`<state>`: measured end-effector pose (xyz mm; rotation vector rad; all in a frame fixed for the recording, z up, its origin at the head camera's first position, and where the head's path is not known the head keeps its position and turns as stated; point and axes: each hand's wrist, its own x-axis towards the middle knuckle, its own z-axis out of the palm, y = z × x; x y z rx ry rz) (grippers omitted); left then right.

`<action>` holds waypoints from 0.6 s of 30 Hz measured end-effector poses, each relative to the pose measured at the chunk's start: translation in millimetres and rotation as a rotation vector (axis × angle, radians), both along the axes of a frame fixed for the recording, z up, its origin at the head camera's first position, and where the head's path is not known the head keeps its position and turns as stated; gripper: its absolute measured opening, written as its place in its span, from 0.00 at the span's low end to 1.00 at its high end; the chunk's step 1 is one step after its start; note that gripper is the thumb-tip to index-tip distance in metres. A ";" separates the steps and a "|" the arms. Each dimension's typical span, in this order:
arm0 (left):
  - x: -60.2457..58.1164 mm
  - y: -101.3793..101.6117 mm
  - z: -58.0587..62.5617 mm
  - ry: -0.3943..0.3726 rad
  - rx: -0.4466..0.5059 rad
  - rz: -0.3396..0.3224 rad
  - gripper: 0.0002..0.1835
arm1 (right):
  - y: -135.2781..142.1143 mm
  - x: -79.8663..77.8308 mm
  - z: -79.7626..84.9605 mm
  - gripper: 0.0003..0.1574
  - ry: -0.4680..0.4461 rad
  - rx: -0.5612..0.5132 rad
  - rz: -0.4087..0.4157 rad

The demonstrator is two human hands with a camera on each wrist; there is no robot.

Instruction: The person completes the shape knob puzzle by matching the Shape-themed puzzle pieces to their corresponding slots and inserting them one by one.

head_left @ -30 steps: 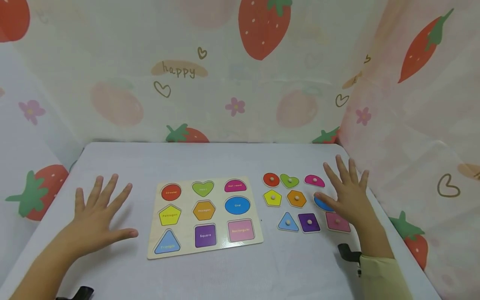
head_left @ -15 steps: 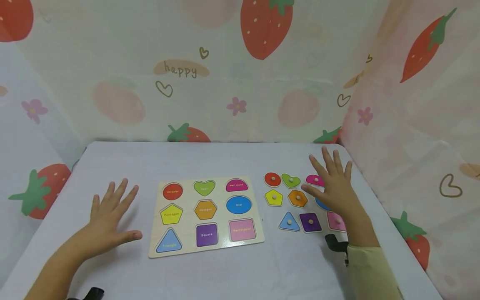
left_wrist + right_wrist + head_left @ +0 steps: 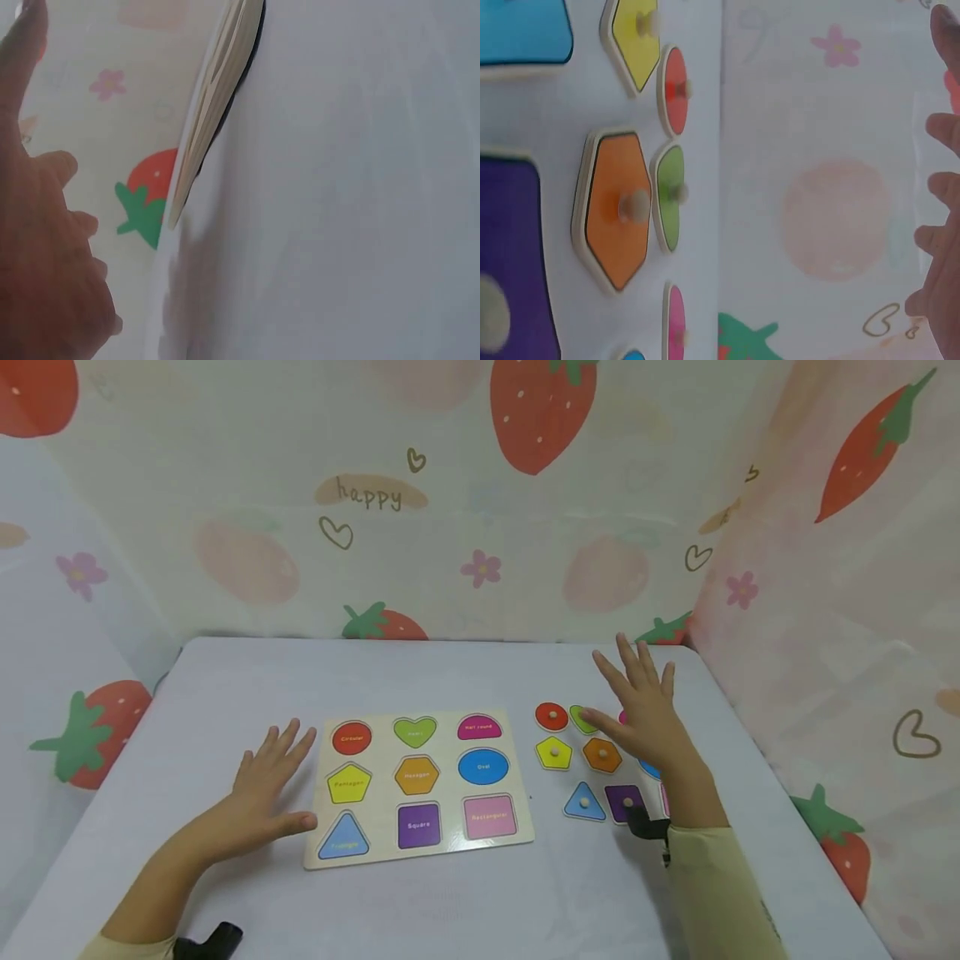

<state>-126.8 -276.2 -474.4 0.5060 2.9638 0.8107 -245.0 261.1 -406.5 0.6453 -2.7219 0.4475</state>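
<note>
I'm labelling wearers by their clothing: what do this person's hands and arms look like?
The left hand and right hand are bare, with no glove visible. The right sleeve is pale khaki and ends near the wrist; only the edge of a similar left sleeve shows. A black left wrist fitting and a curved black right wrist fitting are visible.

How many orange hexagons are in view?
2: the labelled hexagon at the centre of the board, and the knobbed hexagon lying right of it. The right hand covers neither.
</note>
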 end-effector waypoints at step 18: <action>6.9 2.5 -16.5 -0.065 0.056 -0.039 0.71 | -14.5 -18.8 -17.5 0.54 -0.057 -0.112 0.011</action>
